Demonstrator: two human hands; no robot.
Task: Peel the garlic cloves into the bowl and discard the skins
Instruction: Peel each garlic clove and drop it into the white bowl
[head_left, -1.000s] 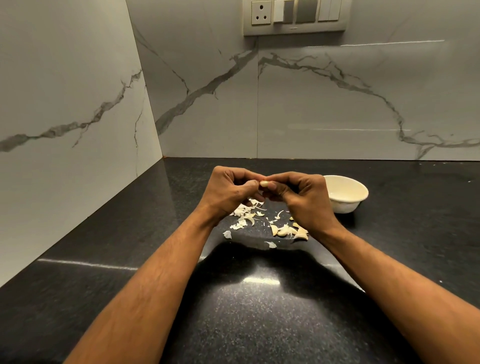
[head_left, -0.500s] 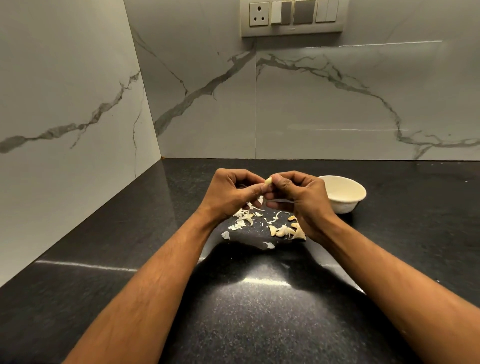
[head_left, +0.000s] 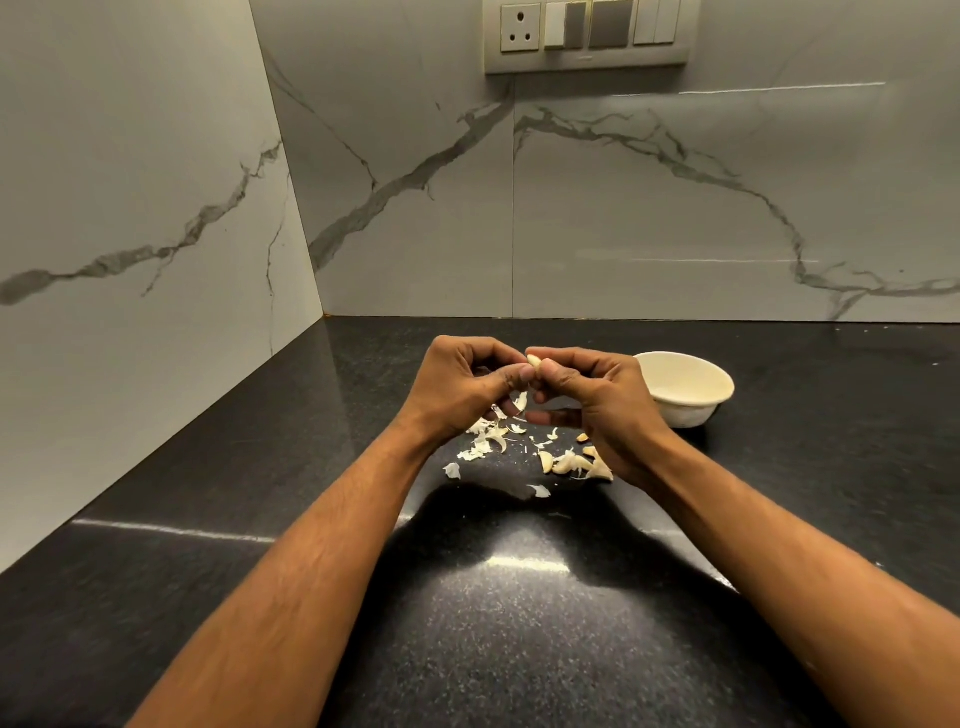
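Loose skins (head_left: 485, 439) lay scattered on the black tabletop (head_left: 519, 623), beneath the left hand (head_left: 462, 387). That hand's grip was curled, thumb and fingers pinching at the garlic clove (head_left: 534, 361) from the left. The clove was held above the tabletop between both hands, the right hand (head_left: 602, 400) pinching it in a closed grip. Unpeeled cloves (head_left: 569, 462) lay beneath the right wrist. A white bowl (head_left: 685, 387) stood just right of the right hand.
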